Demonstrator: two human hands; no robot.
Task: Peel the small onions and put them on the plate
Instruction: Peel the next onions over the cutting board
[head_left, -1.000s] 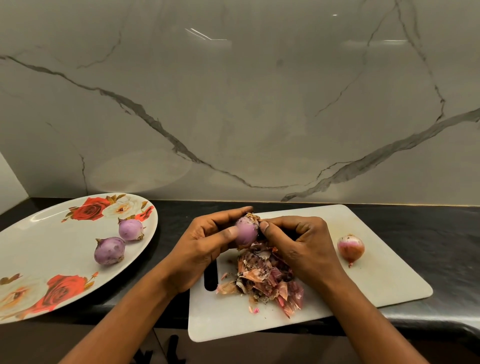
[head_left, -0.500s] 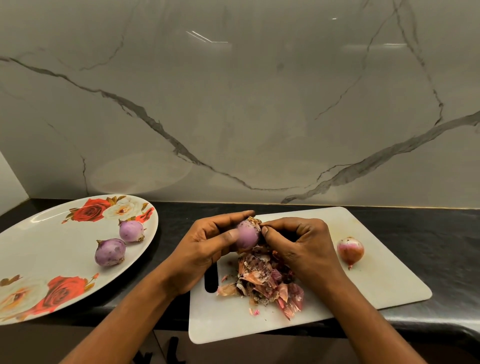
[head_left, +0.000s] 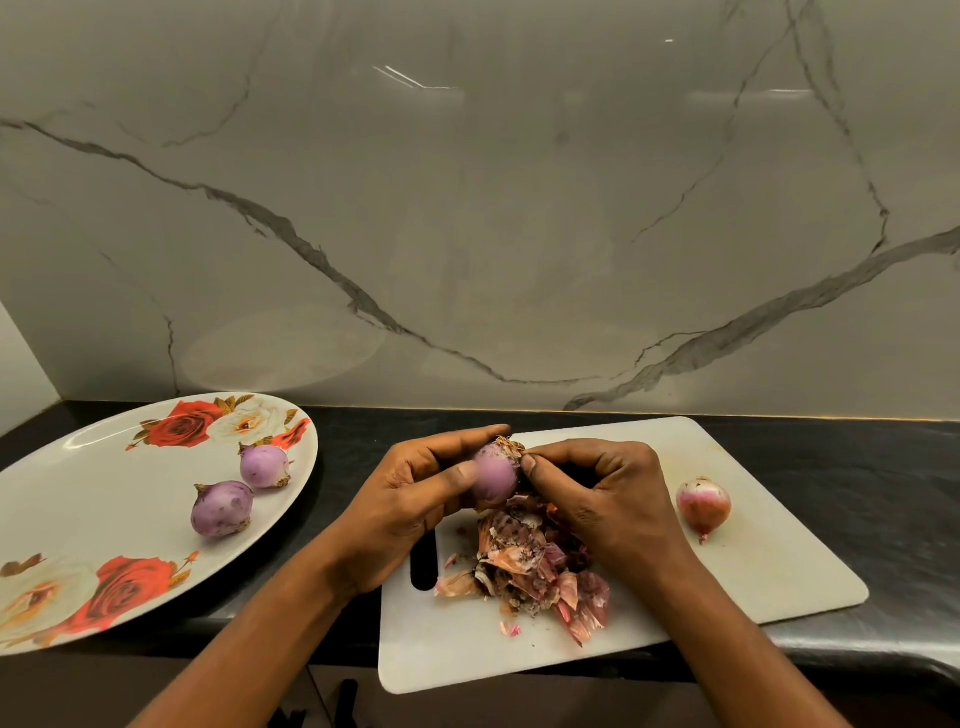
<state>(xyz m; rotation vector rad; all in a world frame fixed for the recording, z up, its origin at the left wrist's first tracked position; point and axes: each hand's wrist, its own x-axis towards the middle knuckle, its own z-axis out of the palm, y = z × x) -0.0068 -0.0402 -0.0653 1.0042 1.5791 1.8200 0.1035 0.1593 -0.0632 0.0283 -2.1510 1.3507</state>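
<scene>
Black counter (head_left: 831, 467) | left hand (head_left: 410, 499) holds onion (head_left: 496, 475) | right hand (head_left: 608, 493) pinches its top

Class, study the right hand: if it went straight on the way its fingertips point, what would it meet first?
The onion held by the left hand; the right hand appears to pinch its root tuft.

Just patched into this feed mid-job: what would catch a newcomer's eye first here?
The eye goes to the middle: the left hand grips a purple onion while the right hand pinches its dry root end, above a heap of peels on the white cutting board. On the flowered plate at left lie two peeled onions, and one unpeeled onion sits on the board's right side.
</scene>
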